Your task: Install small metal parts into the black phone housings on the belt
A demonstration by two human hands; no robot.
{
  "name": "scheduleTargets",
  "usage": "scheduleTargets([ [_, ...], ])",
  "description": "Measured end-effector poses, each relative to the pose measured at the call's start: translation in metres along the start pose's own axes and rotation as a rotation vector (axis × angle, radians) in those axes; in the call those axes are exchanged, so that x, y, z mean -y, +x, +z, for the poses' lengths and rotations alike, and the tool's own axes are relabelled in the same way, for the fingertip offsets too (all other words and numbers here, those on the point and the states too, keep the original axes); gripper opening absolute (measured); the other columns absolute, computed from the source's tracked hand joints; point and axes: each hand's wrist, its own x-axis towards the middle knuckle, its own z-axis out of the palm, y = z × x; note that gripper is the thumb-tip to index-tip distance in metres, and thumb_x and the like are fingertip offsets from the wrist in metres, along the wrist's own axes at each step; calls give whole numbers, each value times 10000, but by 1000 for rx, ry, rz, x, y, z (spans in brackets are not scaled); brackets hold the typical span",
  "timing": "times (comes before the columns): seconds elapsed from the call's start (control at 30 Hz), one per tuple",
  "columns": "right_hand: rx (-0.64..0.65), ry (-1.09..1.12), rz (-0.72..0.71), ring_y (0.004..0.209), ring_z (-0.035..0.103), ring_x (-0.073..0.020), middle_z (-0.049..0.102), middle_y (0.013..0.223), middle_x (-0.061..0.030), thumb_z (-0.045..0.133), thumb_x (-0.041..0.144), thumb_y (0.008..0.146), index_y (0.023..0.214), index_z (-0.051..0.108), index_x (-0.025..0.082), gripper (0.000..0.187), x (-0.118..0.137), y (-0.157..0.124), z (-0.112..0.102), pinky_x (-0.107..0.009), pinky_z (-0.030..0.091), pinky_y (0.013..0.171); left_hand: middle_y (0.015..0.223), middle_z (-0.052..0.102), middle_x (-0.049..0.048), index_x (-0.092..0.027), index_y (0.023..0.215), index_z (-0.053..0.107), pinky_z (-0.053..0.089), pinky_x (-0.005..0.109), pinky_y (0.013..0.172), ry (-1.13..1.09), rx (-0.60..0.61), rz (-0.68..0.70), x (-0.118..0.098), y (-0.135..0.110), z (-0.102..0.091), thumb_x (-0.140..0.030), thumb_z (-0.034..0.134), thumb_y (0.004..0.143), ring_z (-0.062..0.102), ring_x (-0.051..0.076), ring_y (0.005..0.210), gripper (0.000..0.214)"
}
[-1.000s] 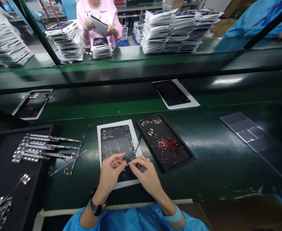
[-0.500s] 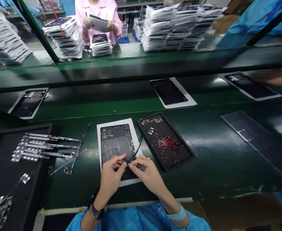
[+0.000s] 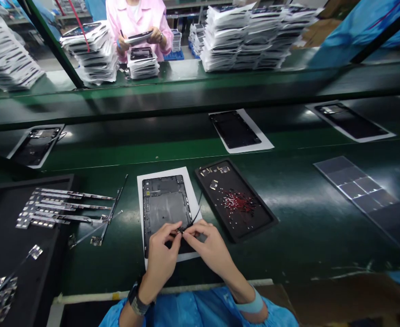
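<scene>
A dark tablet back housing (image 3: 165,204) lies on a white sheet (image 3: 142,181) in front of me on the green bench. My left hand (image 3: 162,256) and my right hand (image 3: 210,250) meet over its near end. Both pinch a small black board with a thin black flex cable (image 3: 195,217) that curves up and to the right. The near end of the housing is hidden under my hands.
A black tray (image 3: 254,222) with red specks and small parts lies right of the housing. Silver flex strips (image 3: 60,206) lie left, by a black tray (image 3: 2,236). Housings on white sheets ride the belt (image 3: 236,129). A person in pink (image 3: 137,22) handles tablets beyond white stacks (image 3: 251,36).
My hands have lowered slightly toward the housing's near end with the small board. The housings on the belt have drifted left. The person in pink has lowered a tablet toward a stack.
</scene>
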Motion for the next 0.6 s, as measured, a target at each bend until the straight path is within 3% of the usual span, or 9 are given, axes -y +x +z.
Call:
scheduleTargets([
  [0.17, 16, 3, -2, 742, 588, -220, 675, 711, -24, 631, 312, 823, 706, 742, 230, 181, 4, -2, -4, -374, 381, 831, 707, 697, 39, -145, 1020, 741, 558, 265, 575, -176, -1, -186, 0, 7, -6, -310, 792, 685, 641, 158, 591, 376],
  [0.6, 46, 1, 0, 770, 569, -226, 695, 707, -18, 605, 312, 828, 675, 706, 229, 202, 4, -1, -4, -365, 348, 803, 703, 692, 31, -133, 981, 727, 567, 273, 621, -256, 88, -218, -9, 9, -9, -293, 812, 668, 644, 149, 618, 361],
])
